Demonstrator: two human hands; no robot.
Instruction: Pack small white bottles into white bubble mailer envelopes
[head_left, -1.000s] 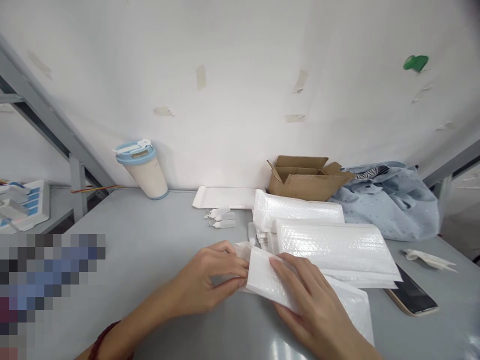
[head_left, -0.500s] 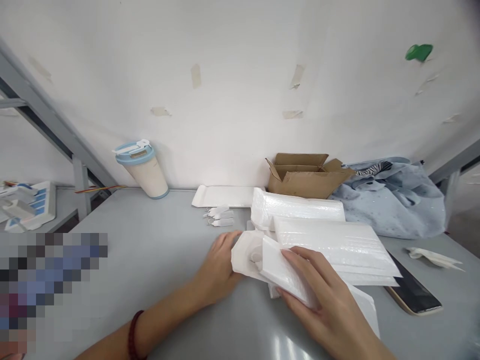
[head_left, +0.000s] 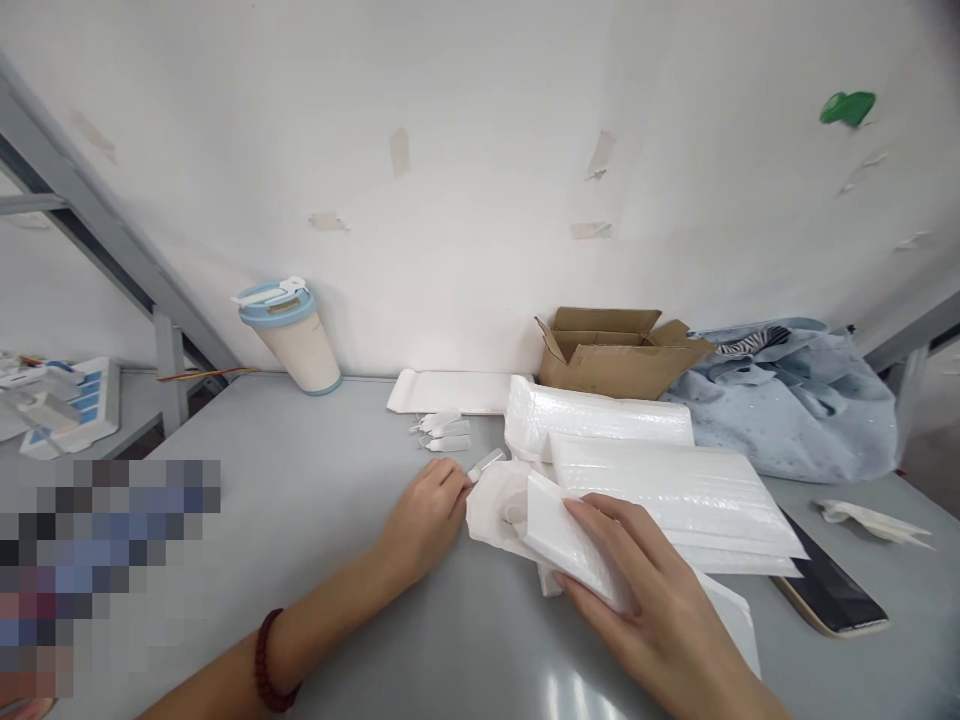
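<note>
My right hand (head_left: 645,590) grips a white bubble mailer (head_left: 570,540) around its sides, its mouth and flap facing left and standing open. Something pale and rounded shows inside that mouth, too unclear to name. Just left of the flap, my left hand (head_left: 431,510) has its fingers closed in a pinch on the end of a small clear-and-white tube-like piece (head_left: 487,464). Several similar small pieces (head_left: 448,430) lie on the table beyond this hand. More white bubble mailers (head_left: 667,480) are piled behind and to the right of the held one.
A flat white mailer (head_left: 457,392) lies by the wall, beside an open cardboard box (head_left: 622,360). Blue-grey fabric (head_left: 795,400), a phone (head_left: 836,580) and a crumpled white wrapper (head_left: 874,522) are at the right. A blue-lidded tumbler (head_left: 296,340) stands back left.
My left hand has drawn slightly left, away from the mailer's flap, and the small piece now shows at its fingertips. My right hand keeps its hold on the mailer.
</note>
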